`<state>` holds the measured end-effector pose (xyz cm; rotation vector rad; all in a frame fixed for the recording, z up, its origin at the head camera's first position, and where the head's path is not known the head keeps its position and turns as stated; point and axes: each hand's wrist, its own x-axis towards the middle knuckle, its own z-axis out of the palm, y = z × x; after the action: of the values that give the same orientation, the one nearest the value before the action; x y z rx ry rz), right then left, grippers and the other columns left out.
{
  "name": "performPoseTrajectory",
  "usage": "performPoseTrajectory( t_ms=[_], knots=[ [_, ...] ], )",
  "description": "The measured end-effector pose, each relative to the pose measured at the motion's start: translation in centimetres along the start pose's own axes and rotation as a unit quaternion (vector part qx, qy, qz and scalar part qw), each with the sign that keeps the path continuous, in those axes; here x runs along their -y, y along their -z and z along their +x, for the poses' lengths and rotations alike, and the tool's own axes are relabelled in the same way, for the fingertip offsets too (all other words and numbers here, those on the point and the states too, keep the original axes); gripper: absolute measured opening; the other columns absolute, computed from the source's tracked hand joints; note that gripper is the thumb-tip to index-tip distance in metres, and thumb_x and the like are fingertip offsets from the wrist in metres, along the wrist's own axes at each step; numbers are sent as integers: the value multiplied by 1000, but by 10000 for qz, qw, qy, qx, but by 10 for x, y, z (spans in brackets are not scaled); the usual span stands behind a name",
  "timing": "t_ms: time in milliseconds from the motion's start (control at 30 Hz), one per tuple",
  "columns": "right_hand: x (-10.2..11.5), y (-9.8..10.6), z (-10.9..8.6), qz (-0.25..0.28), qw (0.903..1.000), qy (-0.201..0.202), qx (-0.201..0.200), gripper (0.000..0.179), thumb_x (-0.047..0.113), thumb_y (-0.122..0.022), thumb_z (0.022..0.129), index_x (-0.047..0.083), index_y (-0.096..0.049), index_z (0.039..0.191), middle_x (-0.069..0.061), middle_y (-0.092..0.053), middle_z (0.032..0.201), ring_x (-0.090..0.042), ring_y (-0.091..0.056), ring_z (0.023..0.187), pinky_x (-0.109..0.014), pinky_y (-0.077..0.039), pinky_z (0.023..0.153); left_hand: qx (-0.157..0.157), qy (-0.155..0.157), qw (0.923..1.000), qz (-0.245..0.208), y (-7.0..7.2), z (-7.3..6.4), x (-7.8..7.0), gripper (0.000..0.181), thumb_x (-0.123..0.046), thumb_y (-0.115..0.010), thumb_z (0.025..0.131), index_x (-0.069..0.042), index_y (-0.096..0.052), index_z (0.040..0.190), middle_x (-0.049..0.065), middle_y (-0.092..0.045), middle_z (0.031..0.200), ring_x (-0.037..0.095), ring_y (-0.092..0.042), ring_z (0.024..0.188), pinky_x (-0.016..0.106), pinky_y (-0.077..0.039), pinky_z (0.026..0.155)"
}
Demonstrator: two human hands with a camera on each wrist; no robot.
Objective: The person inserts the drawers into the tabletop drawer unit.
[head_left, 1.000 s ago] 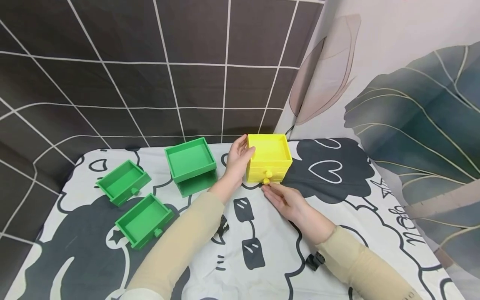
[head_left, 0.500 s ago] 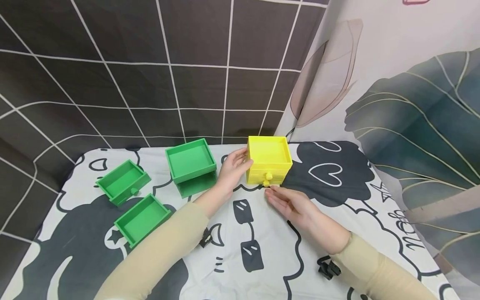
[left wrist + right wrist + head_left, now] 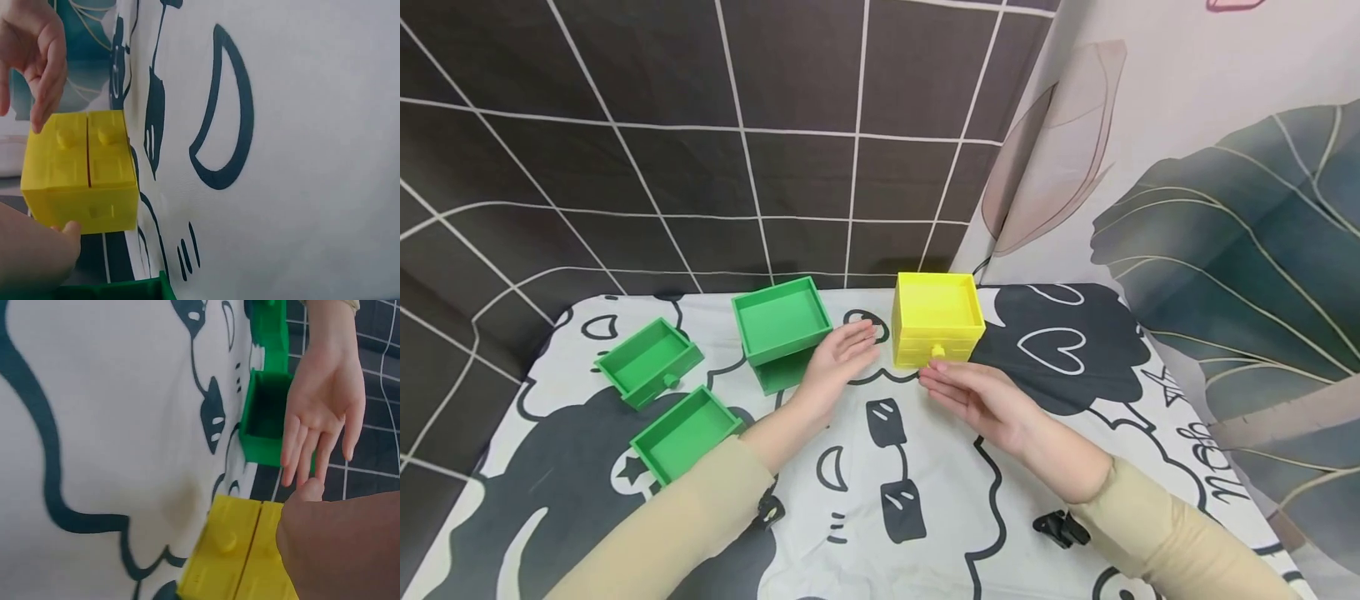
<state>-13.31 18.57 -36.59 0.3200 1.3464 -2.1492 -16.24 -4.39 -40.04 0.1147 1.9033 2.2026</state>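
A small yellow two-drawer chest [image 3: 937, 312] stands toward the back of the cloth, its top a shallow tray. In the left wrist view, both of its knobbed drawers [image 3: 109, 147] sit pushed in. My right hand [image 3: 988, 404] is at the front of this chest, fingers extended and close together, fingertips right by the lower knob. To the left, my left hand [image 3: 831, 367] holds nothing; its fingers are straight, and it overlaps the front right of a green chest [image 3: 781, 317]. The green chest's lower front shows as an open hollow.
Two green drawers [image 3: 649, 362], the nearer one [image 3: 685, 433] partly behind my left forearm, lie on the left of the patterned cloth [image 3: 850, 575]. A dark gridded curtain [image 3: 685, 167] hangs behind, with a leaf-print one [image 3: 1225, 250] at the right.
My left hand has let go of the yellow chest's left side and moved left toward the green chest. My right hand stays near the yellow chest's front.
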Motion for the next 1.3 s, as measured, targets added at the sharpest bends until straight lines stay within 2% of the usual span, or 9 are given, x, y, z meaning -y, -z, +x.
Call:
performPoseTrajectory(
  t_ms=[133, 267, 467, 600, 767, 1033, 1300],
  knots=[
    [6, -10, 1, -207, 9997, 7, 94, 50, 9, -57, 94, -6, -37, 137, -7, -68, 114, -19, -61, 113, -39, -34, 110, 99, 102, 9999, -14, 9, -14, -3, 49, -16, -62, 91, -11, -44, 136, 5, -50, 139, 17, -49, 127, 29, -39, 109],
    [11, -21, 3, -510, 9983, 135, 249, 52, 8, -56, 94, -9, -35, 138, -8, -68, 115, -18, -62, 111, -37, -39, 107, 206, 221, 9995, -133, 19, -31, -5, 49, -15, -60, 92, -10, -42, 138, 6, -49, 139, 17, -49, 127, 27, -40, 108],
    [14, -36, 8, -1004, 9934, 424, 343, 49, 9, -59, 93, -9, -41, 135, -13, -63, 123, -19, -61, 114, -35, -43, 105, 374, 482, 9946, -841, 32, -54, -7, 50, -9, -53, 95, -3, -33, 141, 14, -43, 142, 25, -43, 132, 23, -41, 106],
    [13, -46, 15, -1315, 9887, 624, 350, 47, 9, -61, 91, -6, -45, 133, -14, -61, 125, -20, -60, 115, -33, -44, 104, 432, 638, 9882, -1324, 39, -64, -7, 52, -8, -49, 97, 2, -27, 142, 20, -38, 144, 31, -40, 133, 27, -40, 108],
    [11, -54, 23, -1908, 9764, 954, 331, 47, 13, -64, 89, -2, -48, 131, -11, -61, 125, -19, -59, 116, -27, -47, 101, 401, 803, 9824, -1637, 44, -79, -2, 51, -5, -46, 97, 5, -25, 143, 26, -30, 147, 28, -44, 131, 31, -38, 110],
    [10, -66, 36, -2542, 9562, 1444, 119, 46, 16, -69, 86, 6, -54, 128, -13, -60, 127, -14, -61, 112, -23, -48, 100, 227, 1340, 9686, -2081, 47, -105, 13, 51, -11, -44, 99, 6, -23, 143, 26, -28, 148, 27, -43, 131, 30, -38, 110],
    [9, -78, 55, -2973, 9325, 2047, 100, 47, 16, -72, 84, 6, -56, 127, -9, -64, 122, -16, -62, 110, -25, -50, 97, 310, 1477, 9570, -2479, 60, -127, 27, 57, -12, -41, 101, 7, -12, 146, 21, -31, 148, 24, -43, 132, 32, -34, 113]
  ],
)
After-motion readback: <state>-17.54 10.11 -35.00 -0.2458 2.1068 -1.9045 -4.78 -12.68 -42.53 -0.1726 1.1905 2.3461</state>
